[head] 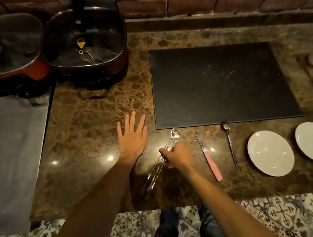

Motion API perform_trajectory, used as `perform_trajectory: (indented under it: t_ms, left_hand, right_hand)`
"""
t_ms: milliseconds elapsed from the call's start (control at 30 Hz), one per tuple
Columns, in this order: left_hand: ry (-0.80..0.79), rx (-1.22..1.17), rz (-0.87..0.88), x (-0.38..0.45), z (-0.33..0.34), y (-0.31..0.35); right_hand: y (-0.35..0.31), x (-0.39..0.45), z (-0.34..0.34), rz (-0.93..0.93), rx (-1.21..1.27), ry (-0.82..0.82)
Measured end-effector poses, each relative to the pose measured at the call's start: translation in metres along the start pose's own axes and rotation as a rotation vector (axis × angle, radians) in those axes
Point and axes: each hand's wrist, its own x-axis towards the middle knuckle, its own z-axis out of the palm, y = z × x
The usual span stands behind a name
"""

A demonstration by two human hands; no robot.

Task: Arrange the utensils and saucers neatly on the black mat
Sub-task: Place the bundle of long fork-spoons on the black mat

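Your right hand (179, 156) grips the twisted skewers (161, 163) mid-shaft for lifting to the black mat (222, 83); your left hand (132, 137) rests flat, empty, steadying on the tabletop (91, 121).

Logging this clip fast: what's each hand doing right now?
Left hand: open, fingers spread, flat on the counter, holding nothing.
Right hand: closed on the metal skewers, near the mat.

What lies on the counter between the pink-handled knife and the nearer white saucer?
In the head view, a metal spoon lies between the pink-handled knife and the nearer saucer, its bowl pointing toward the black mat.
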Motion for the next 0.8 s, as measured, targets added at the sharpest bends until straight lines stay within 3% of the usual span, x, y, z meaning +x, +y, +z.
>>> perform_trajectory:
  t_ms: [300,600,800]
  left_hand:
    - [0.125,0.083,0.001,0.005,0.014,-0.007]
    - [0.118,0.078,-0.016,0.005,0.015,-0.008]
    - [0.091,0.059,-0.023,0.004,0.011,-0.006]
  right_hand:
    - [-0.027,0.012,0.018,0.026,-0.178,0.068]
    - [-0.01,0.005,-0.001,0.133,-0.122,0.044]
    - [0.0,-0.004,0.0,0.047,-0.248,0.07]
